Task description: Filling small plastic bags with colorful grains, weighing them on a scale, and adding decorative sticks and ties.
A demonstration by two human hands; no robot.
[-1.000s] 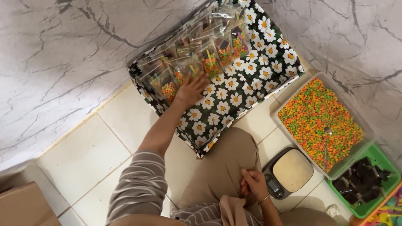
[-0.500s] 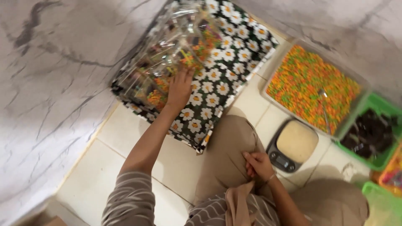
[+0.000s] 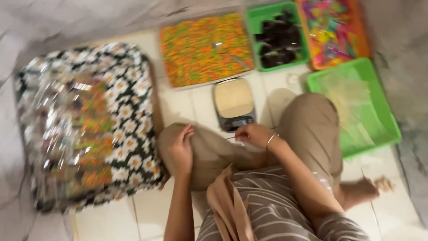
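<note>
My left hand (image 3: 180, 149) rests on my left knee with the fingers loosely apart, holding nothing. It lies just right of a daisy-patterned tray (image 3: 133, 129) holding several clear packets of orange and green sweets (image 3: 76, 134). My right hand (image 3: 253, 134) hovers over my lap, right in front of a small kitchen scale (image 3: 233, 103). Its fingers look pinched together, and blur hides whether anything is in them. A bracelet circles that wrist.
A tray of loose orange and green sweets (image 3: 205, 47) sits beyond the scale. To its right stand a green tray of dark pieces (image 3: 278, 38), an orange tray of colourful items (image 3: 332, 31) and a green tray of clear bags (image 3: 356, 107). Marbled walls surround the tiled floor.
My left hand has come off the packets in the daisy tray and dropped onto my knee. The view has swung right, bringing the trays on the right into sight.
</note>
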